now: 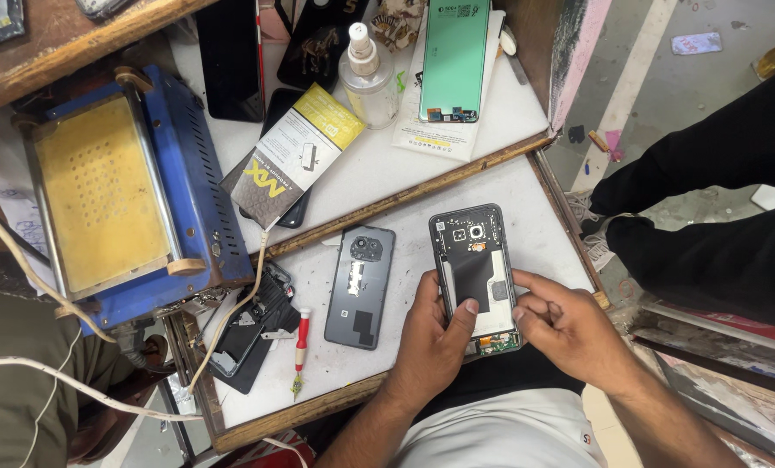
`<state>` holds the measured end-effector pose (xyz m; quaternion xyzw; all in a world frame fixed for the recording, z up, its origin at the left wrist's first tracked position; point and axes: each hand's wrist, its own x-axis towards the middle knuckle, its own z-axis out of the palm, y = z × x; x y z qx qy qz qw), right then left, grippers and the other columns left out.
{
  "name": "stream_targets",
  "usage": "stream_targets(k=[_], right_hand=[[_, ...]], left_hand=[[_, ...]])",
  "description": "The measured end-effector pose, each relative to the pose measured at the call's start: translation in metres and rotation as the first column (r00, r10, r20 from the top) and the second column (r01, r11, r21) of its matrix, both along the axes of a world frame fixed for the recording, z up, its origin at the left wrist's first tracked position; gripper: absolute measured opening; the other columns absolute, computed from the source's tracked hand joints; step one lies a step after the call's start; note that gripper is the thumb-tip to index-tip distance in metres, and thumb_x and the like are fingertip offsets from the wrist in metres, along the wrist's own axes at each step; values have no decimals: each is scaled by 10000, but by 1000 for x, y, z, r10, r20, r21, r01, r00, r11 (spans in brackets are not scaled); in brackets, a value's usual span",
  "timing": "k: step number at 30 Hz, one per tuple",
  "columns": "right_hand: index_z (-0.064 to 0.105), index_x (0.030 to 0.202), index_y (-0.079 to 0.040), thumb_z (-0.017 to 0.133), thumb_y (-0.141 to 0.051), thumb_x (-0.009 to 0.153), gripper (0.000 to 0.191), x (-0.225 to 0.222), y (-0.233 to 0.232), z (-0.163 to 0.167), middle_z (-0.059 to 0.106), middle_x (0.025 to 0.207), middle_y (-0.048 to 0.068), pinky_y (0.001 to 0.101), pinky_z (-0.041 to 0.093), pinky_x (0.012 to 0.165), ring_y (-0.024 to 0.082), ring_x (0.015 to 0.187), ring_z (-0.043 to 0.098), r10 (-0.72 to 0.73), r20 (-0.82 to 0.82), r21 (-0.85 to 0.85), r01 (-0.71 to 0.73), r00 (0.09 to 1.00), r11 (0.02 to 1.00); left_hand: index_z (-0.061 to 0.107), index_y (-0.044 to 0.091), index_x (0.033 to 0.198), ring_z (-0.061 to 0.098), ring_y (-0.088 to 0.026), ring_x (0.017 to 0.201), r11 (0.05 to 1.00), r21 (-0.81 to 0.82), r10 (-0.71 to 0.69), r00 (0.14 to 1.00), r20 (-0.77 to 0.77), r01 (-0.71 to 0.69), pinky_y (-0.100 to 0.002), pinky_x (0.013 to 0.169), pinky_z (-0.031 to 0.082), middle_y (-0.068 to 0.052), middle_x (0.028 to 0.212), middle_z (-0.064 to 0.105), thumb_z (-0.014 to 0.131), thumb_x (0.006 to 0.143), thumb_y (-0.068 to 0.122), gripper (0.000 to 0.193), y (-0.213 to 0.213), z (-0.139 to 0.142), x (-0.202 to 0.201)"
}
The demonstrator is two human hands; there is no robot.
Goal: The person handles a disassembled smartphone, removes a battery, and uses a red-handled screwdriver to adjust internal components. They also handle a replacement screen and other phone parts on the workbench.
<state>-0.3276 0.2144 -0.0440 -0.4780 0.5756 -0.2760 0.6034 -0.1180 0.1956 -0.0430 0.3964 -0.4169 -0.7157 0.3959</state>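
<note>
Head view looks down on a white worktop (387, 173) where an opened phone (476, 273), its back cover off and its dark inner board showing, lies face-down near the front edge. The left hand (435, 334) steadies its lower left side, thumb pressed on the dark plate. The right hand (561, 325) has fingers curled together at the phone's lower right edge, seemingly pinching or picking at something small there; what it grips is too small to tell. The removed grey back cover (361, 286) lies just beside the phone, and a red-handled screwdriver (301, 347) rests further left, untouched. Judging by this, the step in hand is work on the exposed interior; the next move calls for fine fingertip control while the left hand keeps the phone still.
</note>
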Motion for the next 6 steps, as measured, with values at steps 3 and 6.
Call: stream_targets(k=[3,6], right_hand=[[470,1514,-34,584,5,938,588,-1,0,-6,757,801,108,260,570,604,124,675,682,10,-43,-18,-11,999,1000],[404,1559,-22,608,-24,915,676,-11,2,-11,778,892,122,246,586,702,119,770,703,119,87,-120,-108,989,987]], left_hand=[[382,-59,1380,702,-166,1063,1000,23,-4,1000,15,3,-320,906,605,-201,1152,688,493,1046,75,377,0,0,2],[384,-62,1394,696,-170,1070,1000,17,3,1000,-15,-2,-308,912,599,-217,1163,685,504,1054,84,390,-1,-2,4]])
